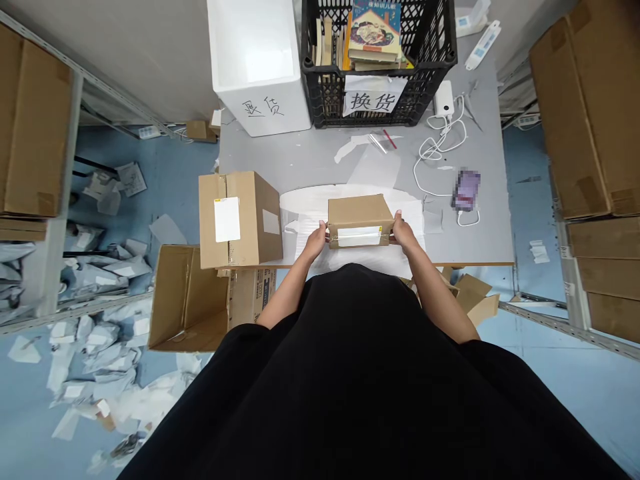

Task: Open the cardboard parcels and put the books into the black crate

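A small brown cardboard box (pixel 357 212) is gripped between my two hands near the table's front edge. My left hand (pixel 317 240) closes on its left end, and my right hand (pixel 402 231) closes on its right end. A white label (pixel 359 236) runs along the side facing me. Beneath the box lies a white foam sheet (pixel 410 207) spread on the grey table (pixel 315 160). To the left stands a larger taped cardboard box (pixel 240 220) with white labels on two faces.
At the back are a white bin (pixel 263 107) and a black crate (pixel 380 120) of books. A phone (pixel 466 190) with a white cable (pixel 430 150) lies right. An open carton (pixel 187 300) sits below the table's left edge; plastic packages (pixel 107 340) cover the floor. Shelves flank both sides.
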A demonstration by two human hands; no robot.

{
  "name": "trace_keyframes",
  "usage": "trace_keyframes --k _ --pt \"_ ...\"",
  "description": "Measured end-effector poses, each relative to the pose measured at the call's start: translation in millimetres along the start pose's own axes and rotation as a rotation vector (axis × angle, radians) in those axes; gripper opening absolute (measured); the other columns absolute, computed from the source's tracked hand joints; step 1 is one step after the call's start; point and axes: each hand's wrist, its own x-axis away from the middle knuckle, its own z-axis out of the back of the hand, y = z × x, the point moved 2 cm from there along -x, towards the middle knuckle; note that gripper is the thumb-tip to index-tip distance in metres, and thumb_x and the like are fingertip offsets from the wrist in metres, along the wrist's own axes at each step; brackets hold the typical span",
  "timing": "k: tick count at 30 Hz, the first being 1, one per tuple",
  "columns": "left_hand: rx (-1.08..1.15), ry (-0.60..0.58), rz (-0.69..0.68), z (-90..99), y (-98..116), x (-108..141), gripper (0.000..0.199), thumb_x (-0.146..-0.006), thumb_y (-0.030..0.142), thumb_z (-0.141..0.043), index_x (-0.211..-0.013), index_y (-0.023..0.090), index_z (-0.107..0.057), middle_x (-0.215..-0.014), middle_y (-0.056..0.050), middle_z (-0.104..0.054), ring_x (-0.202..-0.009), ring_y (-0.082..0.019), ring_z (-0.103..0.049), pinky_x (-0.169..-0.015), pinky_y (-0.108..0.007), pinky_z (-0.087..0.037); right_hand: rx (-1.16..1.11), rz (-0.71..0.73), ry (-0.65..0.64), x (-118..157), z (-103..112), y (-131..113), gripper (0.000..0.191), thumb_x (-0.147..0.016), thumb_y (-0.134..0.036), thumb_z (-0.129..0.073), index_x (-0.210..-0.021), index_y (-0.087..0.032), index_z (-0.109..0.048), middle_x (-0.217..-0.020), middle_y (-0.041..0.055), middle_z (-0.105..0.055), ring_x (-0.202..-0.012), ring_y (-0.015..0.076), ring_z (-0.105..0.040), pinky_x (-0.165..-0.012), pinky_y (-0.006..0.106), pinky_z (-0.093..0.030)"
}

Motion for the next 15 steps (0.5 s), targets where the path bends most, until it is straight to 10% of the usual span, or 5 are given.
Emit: trace_keyframes --k 15 --pt "0.049 0.089 0.044 -8.4 -34 -21 0.048 -0.096 0.053 -0.049 -0.089 0.016 -0.079 -0.102 -0.009 -0.078 -0.110 -0.029 -0.066 -0.099 -0.040 -0.049 0.155 -0.082 -0.014 -8 -9 20 0.036 -0.093 -0.048 -0.057 -0.082 -0.016 -0.069 -0.061 0.0069 -0.064 -0.062 0.0242 -0.069 -0.080 0.048 -0.061"
